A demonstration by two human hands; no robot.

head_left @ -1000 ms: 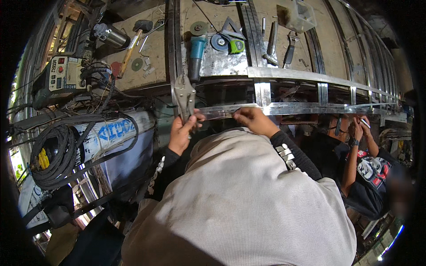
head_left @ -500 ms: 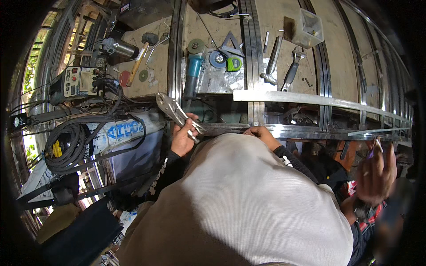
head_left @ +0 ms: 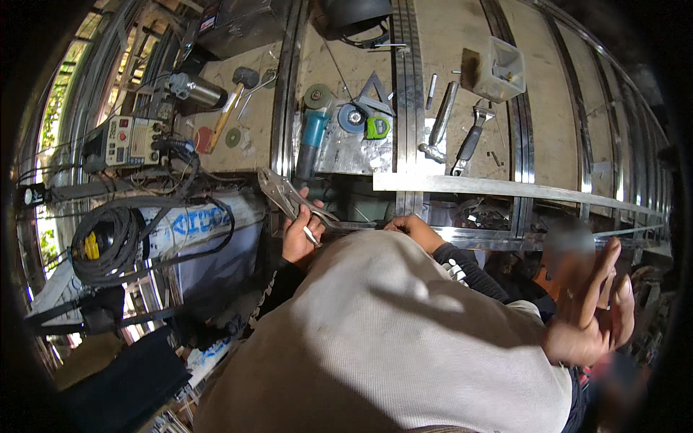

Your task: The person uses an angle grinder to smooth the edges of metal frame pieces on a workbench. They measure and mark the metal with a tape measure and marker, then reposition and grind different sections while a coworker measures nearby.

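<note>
A pair of metal locking pliers (head_left: 285, 195) is gripped in my left hand (head_left: 299, 234), its broad jaws pointing up and away to the left. The fingers of that hand wrap round the handles. My right hand (head_left: 416, 231) rests at the near edge of the metal frame (head_left: 473, 234), its fingers curled; the pale shirt partly hides it, and what it holds, if anything, cannot be seen. Beyond it a long flat metal bar (head_left: 462, 184) lies across the frame. Another person's hand (head_left: 592, 317) is raised at the right, its fingers stretched out.
On the bench lie an angle grinder (head_left: 312, 141), a green tape measure (head_left: 377, 128), a set square (head_left: 374, 94), a hammer (head_left: 442, 119), an adjustable wrench (head_left: 473, 137) and a mallet (head_left: 231, 105). A clear plastic box (head_left: 503, 68) stands behind. At left are a control box (head_left: 131, 142) and coiled cable (head_left: 108, 249).
The view has tilted, so the bench tools sit lower in it. The other person's hand has moved leftward and opened out. My left hand still grips the locking pliers.
</note>
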